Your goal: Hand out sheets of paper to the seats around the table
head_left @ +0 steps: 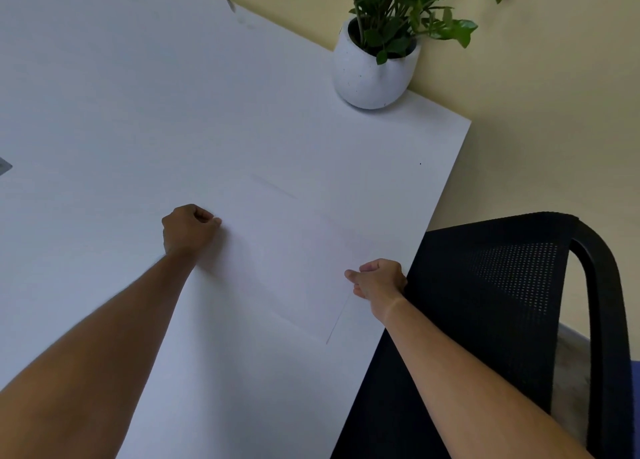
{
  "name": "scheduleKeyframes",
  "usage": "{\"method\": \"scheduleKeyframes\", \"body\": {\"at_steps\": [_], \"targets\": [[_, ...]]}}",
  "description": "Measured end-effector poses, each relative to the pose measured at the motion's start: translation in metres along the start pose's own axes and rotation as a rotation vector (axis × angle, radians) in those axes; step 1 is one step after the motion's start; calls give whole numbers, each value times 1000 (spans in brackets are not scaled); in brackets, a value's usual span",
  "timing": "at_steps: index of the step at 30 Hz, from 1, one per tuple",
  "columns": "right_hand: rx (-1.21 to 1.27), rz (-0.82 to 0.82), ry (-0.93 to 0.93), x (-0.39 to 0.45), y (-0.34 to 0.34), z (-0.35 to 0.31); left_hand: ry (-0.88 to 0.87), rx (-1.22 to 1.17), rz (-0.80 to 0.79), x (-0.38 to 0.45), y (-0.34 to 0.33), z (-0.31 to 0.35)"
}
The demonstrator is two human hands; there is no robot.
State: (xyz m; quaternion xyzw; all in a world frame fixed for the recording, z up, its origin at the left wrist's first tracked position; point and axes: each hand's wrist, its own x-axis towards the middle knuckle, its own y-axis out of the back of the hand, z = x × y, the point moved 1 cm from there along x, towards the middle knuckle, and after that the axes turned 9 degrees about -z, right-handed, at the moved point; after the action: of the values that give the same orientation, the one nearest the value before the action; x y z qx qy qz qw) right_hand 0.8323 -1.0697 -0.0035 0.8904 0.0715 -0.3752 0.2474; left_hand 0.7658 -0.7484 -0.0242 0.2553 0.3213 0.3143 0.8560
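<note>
1. White table (138,112), black mesh chair (502,302) at its right edge.
2. Sheet of paper (294,250) lies flat on the table before the chair.
3. Potted plant (374,70) stands near the table's far corner.
4. Left hand (188,230) pinches the sheet's left edge; right hand (379,280) pinches its right edge.

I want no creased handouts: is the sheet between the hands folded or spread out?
Spread out. The sheet lies flat on the table, its faint edges visible between the left hand and right hand; no fold shows.
</note>
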Motion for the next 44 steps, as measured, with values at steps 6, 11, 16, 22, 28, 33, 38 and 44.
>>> {"method": "scheduleKeyframes", "body": {"at_steps": [6, 11, 16, 22, 28, 33, 38, 44], "targets": [[10, -3, 14, -2, -2, 1, -9, -10, -10, 0, 0, -1], [-7, 23, 45, -4, -3, 2, -35, -8, -11, -6, -1, -1], [-117, 64, 145, -11, -4, -5, -228, 202, 5, -25, -3, 6], [-341, 31, 420, -28, -9, -23, -426, 435, 13, -60, -3, 21], [-768, 63, 731, -51, -18, -46, -525, 615, 8, -94, 6, 34], [-1007, 147, 949, -76, -24, -73, -563, 653, 74, -118, 25, 49], [-1099, 234, 1119, -111, -32, -97, -553, 670, 186, -144, 61, 56], [-1108, 245, 1289, -157, -44, -115, -512, 692, 303, -175, 106, 55]]}}
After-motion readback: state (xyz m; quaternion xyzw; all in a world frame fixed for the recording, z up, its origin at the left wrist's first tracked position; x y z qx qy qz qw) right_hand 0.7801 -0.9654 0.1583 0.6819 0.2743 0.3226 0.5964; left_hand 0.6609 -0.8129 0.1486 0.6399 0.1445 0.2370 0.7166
